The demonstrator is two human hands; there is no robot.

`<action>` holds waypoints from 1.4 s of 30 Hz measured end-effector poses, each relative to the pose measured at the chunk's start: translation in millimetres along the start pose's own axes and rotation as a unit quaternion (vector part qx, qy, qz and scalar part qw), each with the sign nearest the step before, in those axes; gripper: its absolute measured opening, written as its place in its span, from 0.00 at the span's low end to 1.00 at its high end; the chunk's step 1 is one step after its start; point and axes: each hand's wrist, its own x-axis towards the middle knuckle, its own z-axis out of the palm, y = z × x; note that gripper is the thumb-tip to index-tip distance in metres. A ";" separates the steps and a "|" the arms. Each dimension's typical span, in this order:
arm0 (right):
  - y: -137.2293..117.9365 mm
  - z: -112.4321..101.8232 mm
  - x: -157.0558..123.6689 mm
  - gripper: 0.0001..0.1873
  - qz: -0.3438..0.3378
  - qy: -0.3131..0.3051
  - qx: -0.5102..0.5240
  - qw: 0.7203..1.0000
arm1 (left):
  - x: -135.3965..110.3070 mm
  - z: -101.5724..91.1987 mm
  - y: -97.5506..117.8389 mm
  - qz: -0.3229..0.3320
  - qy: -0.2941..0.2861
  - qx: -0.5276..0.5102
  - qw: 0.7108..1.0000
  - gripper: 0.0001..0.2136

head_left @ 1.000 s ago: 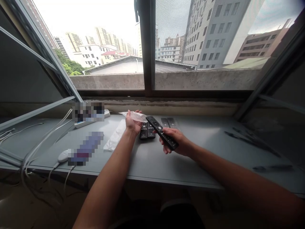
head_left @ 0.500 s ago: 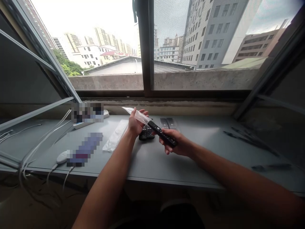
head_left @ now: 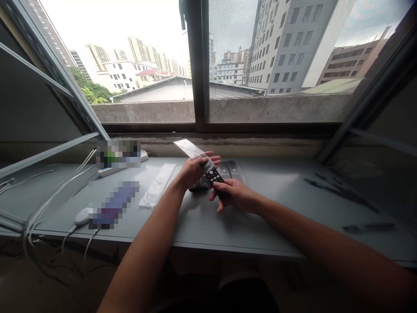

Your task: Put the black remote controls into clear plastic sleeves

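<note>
A black remote control (head_left: 215, 177) is partly inside a clear plastic sleeve (head_left: 189, 148), tilted with its buttons facing up. My right hand (head_left: 235, 194) is closed around the remote's bare lower end. Around the sleeve and the remote's upper part, my left hand (head_left: 195, 169) is closed with its thumb on top and fingers beyond. Under the hands, other black remotes (head_left: 199, 184) lie on the desk, partly hidden. Just behind my right hand are remotes in clear sleeves (head_left: 232, 168). To the left of my left forearm lies a stack of flat plastic sleeves (head_left: 158, 186).
The grey desk (head_left: 280, 230) runs below a window. On its left are a white power strip (head_left: 122, 165), white cables (head_left: 54, 195), a round white charger (head_left: 82, 216) and a blurred purple item (head_left: 115, 206). Dark cables (head_left: 342, 191) lie at the right.
The remote has gone deeper into the sleeve. My left hand has moved right along the sleeve toward my right hand, and the remote's face has turned more upward.
</note>
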 end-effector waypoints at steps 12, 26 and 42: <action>6.2 0.0 1.6 0.25 0.003 -0.026 -0.016 1.000 | -3.0 8.4 -5.4 0.040 0.010 0.029 0.999 0.11; 10.8 -0.4 3.2 0.26 -0.021 -0.022 -0.049 0.998 | -9.0 17.1 2.0 -0.035 -0.026 -0.014 0.999 0.16; 11.8 2.7 4.4 0.24 -0.007 -0.018 -0.030 0.999 | -0.8 21.1 0.6 0.079 0.073 -0.138 0.985 0.15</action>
